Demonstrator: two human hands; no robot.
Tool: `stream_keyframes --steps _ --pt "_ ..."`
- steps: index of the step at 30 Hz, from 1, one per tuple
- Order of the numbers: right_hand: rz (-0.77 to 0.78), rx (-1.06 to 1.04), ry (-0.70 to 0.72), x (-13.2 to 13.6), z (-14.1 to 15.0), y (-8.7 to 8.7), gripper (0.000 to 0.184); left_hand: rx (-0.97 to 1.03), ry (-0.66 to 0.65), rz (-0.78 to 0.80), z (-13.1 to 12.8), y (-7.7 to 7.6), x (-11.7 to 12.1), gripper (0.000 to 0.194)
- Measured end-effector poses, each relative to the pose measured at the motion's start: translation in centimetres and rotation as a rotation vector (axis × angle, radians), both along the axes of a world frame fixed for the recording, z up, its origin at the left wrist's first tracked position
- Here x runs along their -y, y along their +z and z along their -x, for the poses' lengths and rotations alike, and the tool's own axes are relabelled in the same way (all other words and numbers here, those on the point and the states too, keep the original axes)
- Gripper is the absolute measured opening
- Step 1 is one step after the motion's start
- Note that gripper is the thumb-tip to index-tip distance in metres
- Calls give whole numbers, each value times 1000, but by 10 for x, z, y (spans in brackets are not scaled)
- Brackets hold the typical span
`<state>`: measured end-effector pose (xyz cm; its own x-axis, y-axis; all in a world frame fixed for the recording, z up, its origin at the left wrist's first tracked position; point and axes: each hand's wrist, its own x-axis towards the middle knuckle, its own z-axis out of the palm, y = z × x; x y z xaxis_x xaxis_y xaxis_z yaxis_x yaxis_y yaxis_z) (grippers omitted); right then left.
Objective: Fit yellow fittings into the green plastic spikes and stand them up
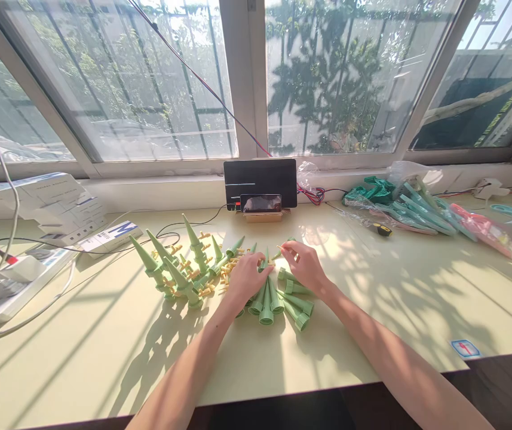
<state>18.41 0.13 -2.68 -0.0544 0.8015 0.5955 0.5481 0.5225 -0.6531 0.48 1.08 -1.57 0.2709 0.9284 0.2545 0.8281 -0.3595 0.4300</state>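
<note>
My left hand (247,278) is closed, thumb and fingers curled around the tapered end of a green plastic spike (266,307). More green cone-shaped spikes (300,307) lie fanned out beneath and beside both hands, their hollow wide ends toward me. My right hand (304,267) pinches a small thin yellowish peg (279,247) between thumb and fingertip. Left of my hands stand several assembled green spikes (177,278) with small tan pegs on them. Loose tan pegs (226,270) sit near my left hand, partly hidden by it.
A black tablet (260,173) and a phone (261,203) lean by the window. At left are a power strip (23,286) with cables and white boxes (54,206). Bagged green pieces (417,206), a pink package (484,230) and a yellow-black tool (382,229) lie at right.
</note>
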Motion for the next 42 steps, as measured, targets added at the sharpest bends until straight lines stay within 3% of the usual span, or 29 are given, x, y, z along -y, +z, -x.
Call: stream_keyframes --steps 20,28,33,35,42 --pt "0 2 -13 0 0 0 20 67 44 19 0 -6 -3 28" --pt "-14 -24 -24 1 1 1 19 416 109 75 0 2 -7 28" --pt "-16 -21 -25 1 1 1 20 686 101 360 0 7 -5 35" --pt "-14 -21 -23 1 1 0 20 728 108 432 -2 10 -3 38" --pt "-9 -19 -16 3 2 2 19 770 84 446 -4 12 -1 37"
